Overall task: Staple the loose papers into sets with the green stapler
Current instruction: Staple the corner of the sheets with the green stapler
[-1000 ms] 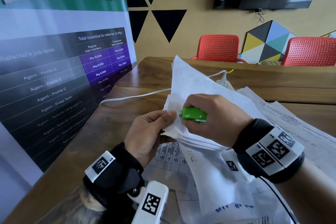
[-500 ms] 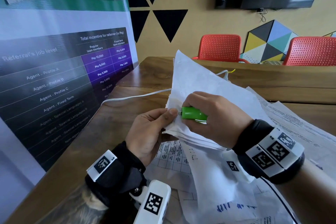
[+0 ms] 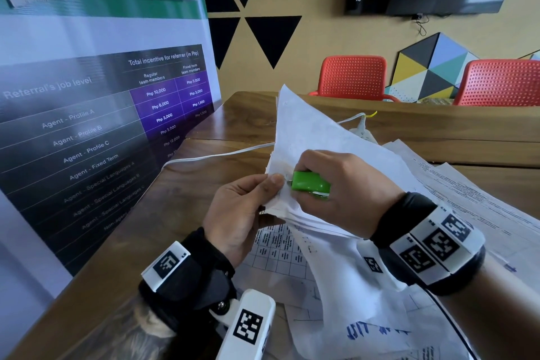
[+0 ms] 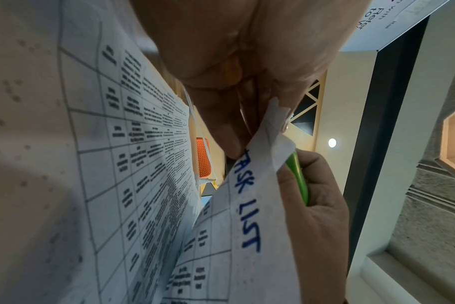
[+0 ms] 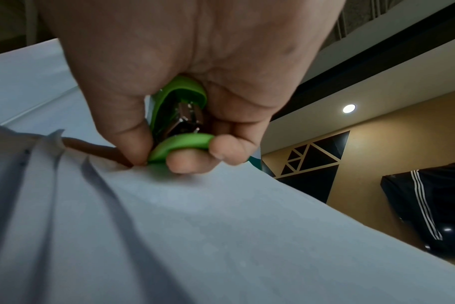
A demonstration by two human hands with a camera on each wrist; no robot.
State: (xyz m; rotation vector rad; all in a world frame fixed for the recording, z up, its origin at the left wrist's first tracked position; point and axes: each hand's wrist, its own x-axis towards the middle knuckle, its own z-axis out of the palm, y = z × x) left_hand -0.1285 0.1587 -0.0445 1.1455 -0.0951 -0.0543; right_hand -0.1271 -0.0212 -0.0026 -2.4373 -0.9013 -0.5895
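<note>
Head view gives us, from left to right, the left hand [image 3: 233, 213] pinching the near corner of a lifted set of papers [image 3: 315, 137] between thumb and fingers [image 3: 273, 180], then the green stapler [image 3: 310, 185] pressed against that same corner, then the right hand [image 3: 344, 193] with its fingers curled tight around the stapler. In the right wrist view we see the stapler [image 5: 179, 123] wrapped in the palm, its nose at the paper's edge. More loose papers [image 3: 482, 199] lie spread across the wooden bench [image 3: 233, 126] beneath and to the right, and a white cable [image 3: 216, 155] crosses the bench behind the hands.
</note>
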